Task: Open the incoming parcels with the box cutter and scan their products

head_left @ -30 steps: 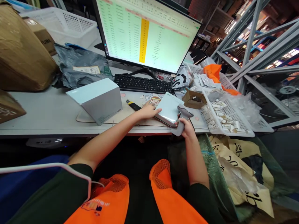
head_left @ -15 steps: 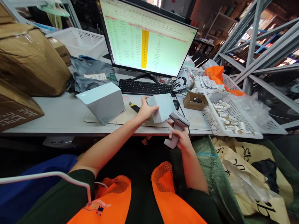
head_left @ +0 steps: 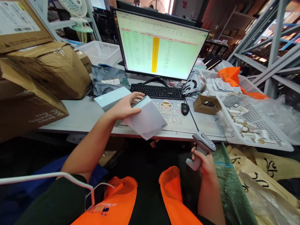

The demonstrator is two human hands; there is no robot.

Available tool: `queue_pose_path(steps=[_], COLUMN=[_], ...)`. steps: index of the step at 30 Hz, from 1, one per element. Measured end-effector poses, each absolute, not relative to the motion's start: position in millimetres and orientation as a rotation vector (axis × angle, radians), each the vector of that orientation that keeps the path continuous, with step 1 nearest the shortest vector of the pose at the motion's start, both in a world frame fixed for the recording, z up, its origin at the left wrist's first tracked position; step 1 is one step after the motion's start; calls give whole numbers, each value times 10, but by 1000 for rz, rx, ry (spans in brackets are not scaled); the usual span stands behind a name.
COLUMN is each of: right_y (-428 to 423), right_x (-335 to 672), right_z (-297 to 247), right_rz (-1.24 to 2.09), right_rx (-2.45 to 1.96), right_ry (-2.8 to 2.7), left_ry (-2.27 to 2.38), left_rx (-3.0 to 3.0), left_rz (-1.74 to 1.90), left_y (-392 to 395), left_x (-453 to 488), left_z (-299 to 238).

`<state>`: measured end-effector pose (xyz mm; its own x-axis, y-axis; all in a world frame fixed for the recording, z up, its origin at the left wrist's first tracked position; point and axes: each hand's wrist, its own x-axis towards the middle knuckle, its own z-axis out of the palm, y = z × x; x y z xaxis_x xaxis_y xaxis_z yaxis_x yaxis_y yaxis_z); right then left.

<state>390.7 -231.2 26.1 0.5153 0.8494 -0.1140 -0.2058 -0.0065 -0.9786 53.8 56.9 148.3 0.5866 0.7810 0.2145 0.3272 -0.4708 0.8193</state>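
Note:
My left hand [head_left: 126,107] grips a white box [head_left: 147,118] by its upper end, thumb on the near face. The box is tilted at the front edge of the desk, and small print shows near its lower right corner. Behind my hand a second pale box [head_left: 112,97] stands on the desk, partly hidden by my wrist. My right hand [head_left: 203,161] is wrapped round the handle of a grey barcode scanner [head_left: 203,143], held low in front of the desk edge at the right. The scanner's head points up and left.
A monitor [head_left: 161,47] stands behind a black keyboard [head_left: 157,91], with a mouse [head_left: 185,109] to the right. Cardboard boxes [head_left: 56,68] and a grey plastic parcel [head_left: 109,78] crowd the left. On the right are a small open carton [head_left: 206,107] and a white basket [head_left: 234,137] of small items.
My left hand has moved left with the white box and turned it, so a printed face shows. My right hand has drawn the scanner right and down, away from the box. The view has shifted.

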Motion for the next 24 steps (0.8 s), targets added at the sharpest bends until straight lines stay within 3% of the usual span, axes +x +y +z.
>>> queue_pose_path(steps=[8,24], right_y=[-2408,-2438], right_x=[3681,3792], right_z=[52,118], right_rz=[964,938], right_rx=[-1343,-1447], right_ry=[-539,-430], left_ry=[792,843], left_rx=[2275,2185], left_rz=[345,410], left_y=[968,1280], left_x=[798,1117], left_z=[1654,1448])
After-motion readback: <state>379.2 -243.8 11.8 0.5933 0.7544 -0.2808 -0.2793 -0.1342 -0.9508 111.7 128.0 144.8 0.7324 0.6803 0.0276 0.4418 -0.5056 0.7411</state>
